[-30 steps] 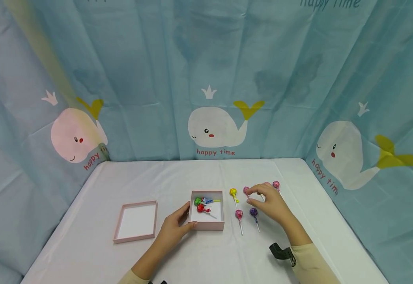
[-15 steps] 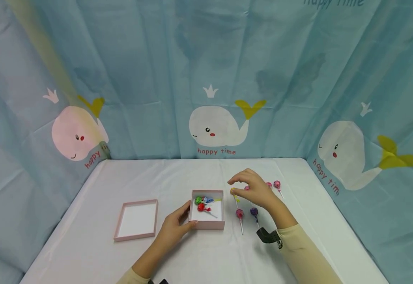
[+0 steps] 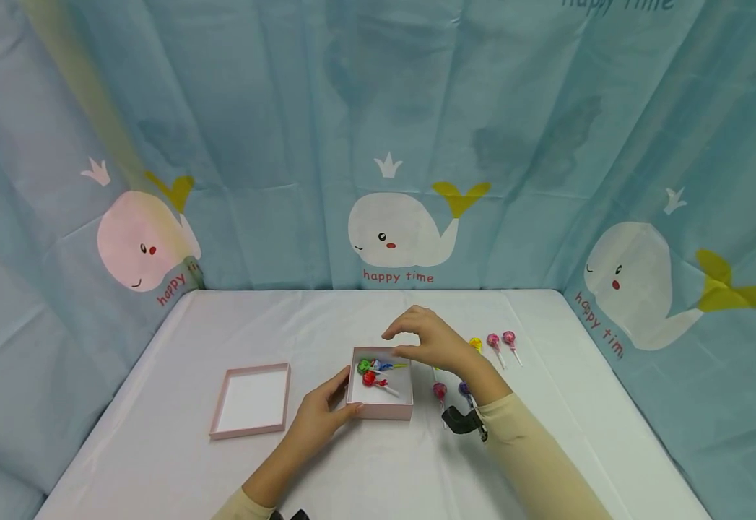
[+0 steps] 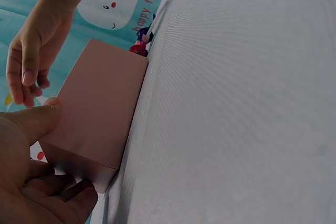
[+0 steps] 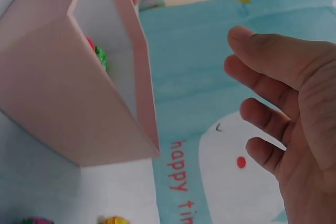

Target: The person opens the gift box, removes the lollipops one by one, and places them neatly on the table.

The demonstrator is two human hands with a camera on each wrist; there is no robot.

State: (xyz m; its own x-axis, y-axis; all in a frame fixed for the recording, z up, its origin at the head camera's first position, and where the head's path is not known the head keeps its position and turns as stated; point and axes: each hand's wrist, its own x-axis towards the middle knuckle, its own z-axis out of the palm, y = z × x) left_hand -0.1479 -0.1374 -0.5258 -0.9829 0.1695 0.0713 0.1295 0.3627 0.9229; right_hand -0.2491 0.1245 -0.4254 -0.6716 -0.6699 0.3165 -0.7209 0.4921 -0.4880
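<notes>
My left hand (image 3: 315,413) grips the left side of a small pink box (image 3: 384,412), its thumb on the front wall and fingers curled behind. Inside lie a green lollipop (image 3: 364,366), a red lollipop (image 3: 369,378) and a blue one (image 3: 377,365). Over the box's back right corner hovers my right hand (image 3: 435,341), fingers loosely bent and thumb apart. In the right wrist view this right hand (image 5: 294,93) has nothing between its fingers. The left wrist view shows the left thumb (image 4: 44,119) pressed against the box (image 4: 100,103).
Right of the box lie a pink lollipop (image 3: 440,391), a purple one (image 3: 464,388), a yellow one (image 3: 475,344) and two more pink ones at the back; the right arm hides others. A shallow pink lid (image 3: 250,434) lies to the left. Printed curtains surround the white table.
My right hand has moved left from above the lollipops to over the box, uncovering the yellow lollipop at the back. The left hand and box stay in place.
</notes>
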